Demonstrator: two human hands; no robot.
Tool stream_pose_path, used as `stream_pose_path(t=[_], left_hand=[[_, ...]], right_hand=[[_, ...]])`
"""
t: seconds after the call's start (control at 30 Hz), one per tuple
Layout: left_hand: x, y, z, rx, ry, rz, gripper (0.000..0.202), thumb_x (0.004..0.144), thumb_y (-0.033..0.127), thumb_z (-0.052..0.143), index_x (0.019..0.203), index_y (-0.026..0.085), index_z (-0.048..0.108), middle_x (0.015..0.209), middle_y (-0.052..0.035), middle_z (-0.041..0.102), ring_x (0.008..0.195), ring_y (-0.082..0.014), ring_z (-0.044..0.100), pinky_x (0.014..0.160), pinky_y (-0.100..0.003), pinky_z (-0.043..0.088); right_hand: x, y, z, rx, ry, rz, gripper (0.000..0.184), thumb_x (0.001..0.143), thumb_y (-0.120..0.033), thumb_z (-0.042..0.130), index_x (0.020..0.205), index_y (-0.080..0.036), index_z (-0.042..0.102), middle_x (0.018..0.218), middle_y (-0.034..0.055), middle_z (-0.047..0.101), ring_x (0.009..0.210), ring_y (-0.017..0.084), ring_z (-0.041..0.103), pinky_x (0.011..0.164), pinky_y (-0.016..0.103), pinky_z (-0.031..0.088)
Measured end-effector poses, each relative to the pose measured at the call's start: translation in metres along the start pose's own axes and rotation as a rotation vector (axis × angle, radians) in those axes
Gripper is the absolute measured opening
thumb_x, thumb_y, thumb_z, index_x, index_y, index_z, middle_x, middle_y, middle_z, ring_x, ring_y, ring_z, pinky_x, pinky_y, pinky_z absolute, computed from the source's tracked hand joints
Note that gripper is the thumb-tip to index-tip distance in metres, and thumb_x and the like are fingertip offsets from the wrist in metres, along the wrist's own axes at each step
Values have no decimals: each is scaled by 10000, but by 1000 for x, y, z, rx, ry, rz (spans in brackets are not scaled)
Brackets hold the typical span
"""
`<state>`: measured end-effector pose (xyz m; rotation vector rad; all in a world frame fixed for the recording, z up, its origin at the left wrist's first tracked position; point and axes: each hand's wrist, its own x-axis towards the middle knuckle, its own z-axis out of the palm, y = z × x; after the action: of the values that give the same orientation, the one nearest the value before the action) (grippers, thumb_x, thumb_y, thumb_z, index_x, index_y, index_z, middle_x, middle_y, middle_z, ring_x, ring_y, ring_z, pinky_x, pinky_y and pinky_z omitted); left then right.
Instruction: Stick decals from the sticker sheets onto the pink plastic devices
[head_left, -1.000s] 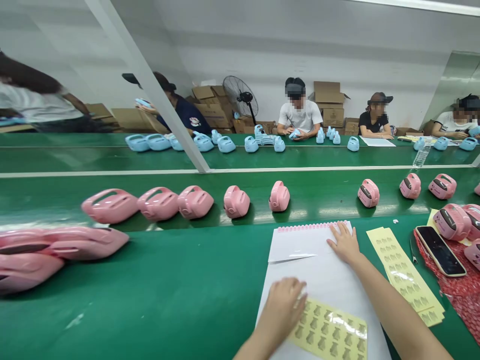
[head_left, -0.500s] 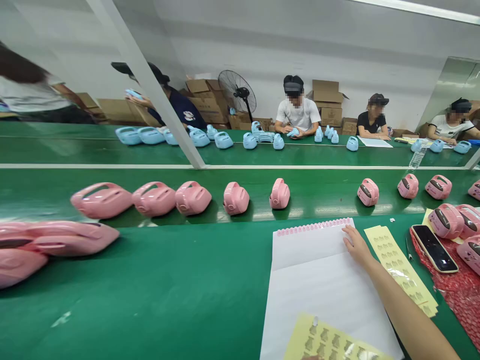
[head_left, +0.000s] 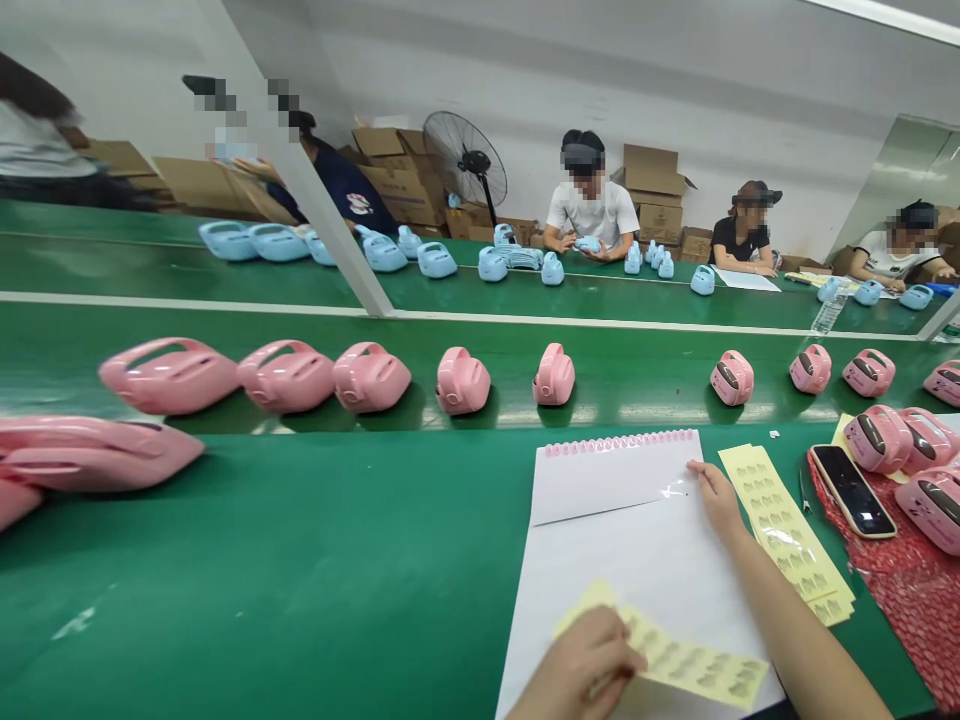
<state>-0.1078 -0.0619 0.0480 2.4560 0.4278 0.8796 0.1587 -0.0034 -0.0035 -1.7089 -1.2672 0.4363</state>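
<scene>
In the lower part of the head view, my left hand (head_left: pixel 581 665) is closed, pinching a yellow sticker sheet (head_left: pixel 690 655) printed with rows of small grey shapes. That sheet tilts up over a large white paper (head_left: pixel 600 580), which has a row of pink rings (head_left: pixel 619 443) along its top. My right hand (head_left: pixel 718 500) has its fingers closed on the paper's upper right edge, one fingertip on top. Just right of that hand lie more yellow sticker sheets (head_left: pixel 784 530), stacked on the green table (head_left: pixel 300 580).
Pink rounded handled housings (head_left: pixel 461 380) stand in a row beyond the paper, with more (head_left: pixel 97 455) at left. At right are a phone (head_left: pixel 855 490), red bubble wrap (head_left: pixel 900 600) and several pink housings (head_left: pixel 930 505). Co-workers sit across the line near blue housings (head_left: pixel 382 250).
My left hand has come into view, lifting and tilting the sticker sheet. My right hand has shifted from lying on the paper to its edge. The view has moved slightly.
</scene>
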Motion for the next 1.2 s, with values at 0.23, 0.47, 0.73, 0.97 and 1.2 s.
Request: stream_pose_path(t=[0.23, 0.47, 0.73, 0.97, 1.2], left_hand=[[37, -64, -18, 361, 178, 139, 325, 786, 75, 450, 881, 294, 670, 1091, -62, 624, 1156, -262, 473, 963, -483, 352], [32, -102, 12, 406, -170, -333, 438, 771, 61, 427, 1026, 339, 649, 1271, -89, 530, 1220, -368, 384, 923, -663, 274], [29, -97, 11, 405, -199, -346, 456, 783, 63, 401, 1095, 319, 613, 1333, -94, 464, 1248, -362, 333, 956, -650, 246], [30, -89, 8, 303, -223, -396, 351, 789, 85, 402, 941, 254, 670, 1326, -98, 472, 1266, -319, 321, 1001, -617, 210], [32, -83, 8, 71, -92, -411, 155, 760, 200, 515, 860, 240, 626, 1279, -94, 526, 1263, -335, 329, 994, -645, 172]], right_hand=[[1, -4, 1, -87, -43, -64, 326, 796, -237, 345, 935, -170, 632, 963, 104, 667, 918, 218, 615, 831, 381, 475], [-33, -7, -6, -567, -289, -328, 384, 832, -197, 381, 1173, -197, 556, 1259, 79, 537, 1214, 234, 435, 1036, 463, 272], [-43, -17, -30, -975, -192, -101, 434, 846, -234, 398, 1247, -93, 485, 1347, 174, 408, 1255, 304, 366, 998, 459, 319], [-34, -36, -16, -861, -278, -119, 336, 836, -192, 411, 1128, -172, 576, 1222, 136, 557, 1148, 279, 488, 958, 465, 354], [51, -105, 53, -104, -259, -108, 248, 741, -199, 553, 978, -206, 626, 1049, 71, 638, 1038, 216, 551, 926, 355, 397]])
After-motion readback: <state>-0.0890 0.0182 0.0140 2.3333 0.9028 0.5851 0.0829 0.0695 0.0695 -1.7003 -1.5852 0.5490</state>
